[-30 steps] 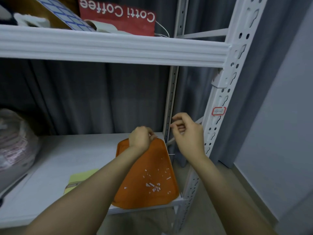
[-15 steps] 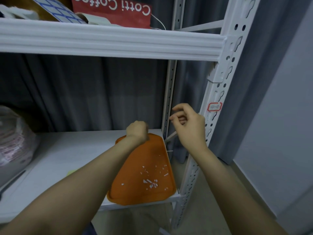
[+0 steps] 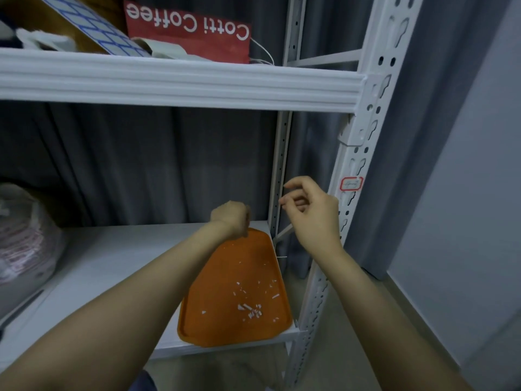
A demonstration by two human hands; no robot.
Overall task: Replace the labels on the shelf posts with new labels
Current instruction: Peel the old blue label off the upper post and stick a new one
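The label [image 3: 351, 184] is stuck on the near right post [image 3: 352, 162], beside the loosely curled, empty-looking right hand [image 3: 313, 213], the left hand [image 3: 229, 218] hides its fingers above the tray [image 3: 225, 277], and the label could be torn if peeled fast.

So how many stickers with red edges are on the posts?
1. The red-bordered label sits on the front right post, above the orange tray. More may hide outside the view.
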